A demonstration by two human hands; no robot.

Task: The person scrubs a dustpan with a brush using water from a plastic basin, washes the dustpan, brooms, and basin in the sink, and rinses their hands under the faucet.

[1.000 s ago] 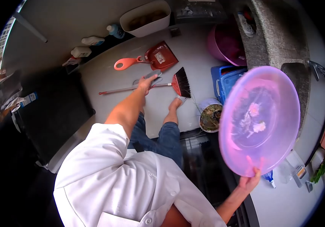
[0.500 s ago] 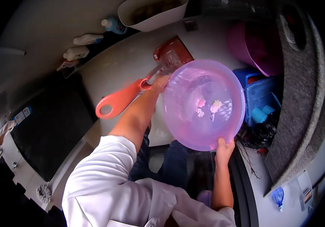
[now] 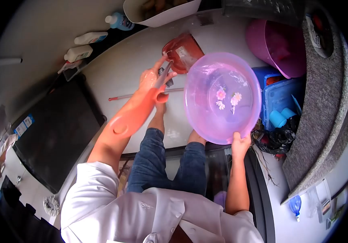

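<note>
My right hand (image 3: 240, 143) grips the near rim of a translucent purple basin (image 3: 196, 115), thumb over the edge. Pink and white flower designs show on the basin's bottom. My left hand (image 3: 150, 77) is off the basin, its fingers apart; it looks wet. A long-handled dustpan (image 3: 188, 52) stands beyond it, with a red pan on the floor. Its orange handle (image 3: 131, 115) rises toward me and passes in front of my left forearm. The thin pole crosses in front of my left fingers; whether they touch it I cannot tell.
A thin stick (image 3: 125, 96) lies on the floor. To the right are a pink tub (image 3: 257, 42), a blue crate (image 3: 281, 95), a black plastic bag (image 3: 279, 139) and a granite slab (image 3: 323, 101). Bottles (image 3: 121, 21) and a white bin (image 3: 157, 18) stand at the far left.
My left hand has come away from the basin's rim and moved left, its fingers now spread. The basin, still in my right hand, sits slightly higher in view. The view has shifted, showing more of my legs.
</note>
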